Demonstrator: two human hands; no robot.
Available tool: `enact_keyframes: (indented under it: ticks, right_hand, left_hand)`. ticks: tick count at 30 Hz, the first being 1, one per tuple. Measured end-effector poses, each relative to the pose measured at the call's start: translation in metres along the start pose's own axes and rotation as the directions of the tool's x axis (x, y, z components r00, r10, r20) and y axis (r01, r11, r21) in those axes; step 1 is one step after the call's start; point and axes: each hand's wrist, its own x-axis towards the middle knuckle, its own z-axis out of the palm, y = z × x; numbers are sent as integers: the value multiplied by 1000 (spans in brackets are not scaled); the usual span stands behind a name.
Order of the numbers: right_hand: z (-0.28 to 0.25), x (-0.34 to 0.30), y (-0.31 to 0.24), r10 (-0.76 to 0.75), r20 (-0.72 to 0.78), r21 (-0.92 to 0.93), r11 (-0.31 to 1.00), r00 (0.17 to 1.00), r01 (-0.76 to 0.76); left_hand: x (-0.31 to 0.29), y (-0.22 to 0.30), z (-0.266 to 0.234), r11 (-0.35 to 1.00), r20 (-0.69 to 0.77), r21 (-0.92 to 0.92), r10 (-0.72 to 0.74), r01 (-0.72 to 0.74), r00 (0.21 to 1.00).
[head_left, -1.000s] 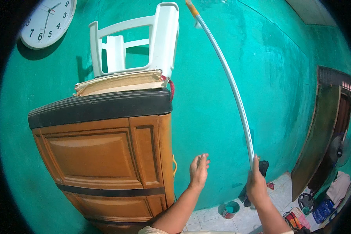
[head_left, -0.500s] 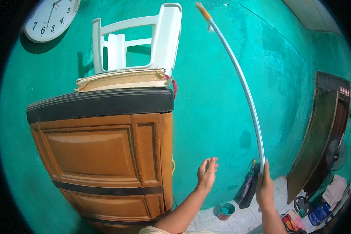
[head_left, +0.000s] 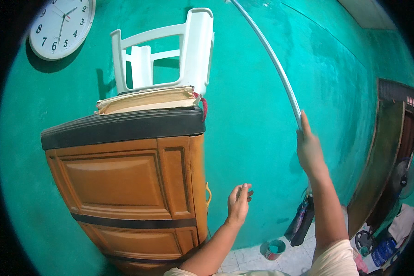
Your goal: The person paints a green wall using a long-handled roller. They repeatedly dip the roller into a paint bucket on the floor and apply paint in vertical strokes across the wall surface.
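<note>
My right hand [head_left: 311,149] is wrapped round a long, thin, pale pole [head_left: 273,57]. The pole slants up and left in front of the green wall [head_left: 257,138]; its upper end lies at the top edge of the picture. My left hand [head_left: 239,202] hangs in the air right of the brown cabinet, fingers loosely bent and a little apart, with nothing in it. A paint can [head_left: 275,250] with green inside stands on the floor below, between my two forearms.
The brown cabinet [head_left: 115,179] with a black top carries a thick worn book [head_left: 147,102] and a white plastic stool [head_left: 195,55]. A wall clock [head_left: 62,27] hangs upper left. A dark folded umbrella [head_left: 301,223] leans by the wall. Right are a doorway [head_left: 377,161] and a fan [head_left: 404,179].
My right hand has risen with the pole, whose orange-yellow upper end has left the picture at the top. My left hand has shifted slightly left. The view has tilted up a little.
</note>
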Motion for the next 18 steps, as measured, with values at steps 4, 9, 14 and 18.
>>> enact_keyframes:
  ticks: [4,9,14,18]
  right_hand:
    - [-4,-95,35,119,111,-60,992,987,-113]
    - [-22,-248,111,193,157,-86,980,968,-182]
    - [-52,-363,169,336,189,-262,923,923,-283]
    - [-54,-352,163,325,236,-183,941,916,-286]
  left_hand:
    - [4,-5,-6,1000,2,7,22,-22,1000]
    - [7,-26,7,999,45,24,-37,36,998]
    - [7,-50,29,996,105,20,-90,88,990]
    - [6,-57,52,994,169,42,-106,101,980]
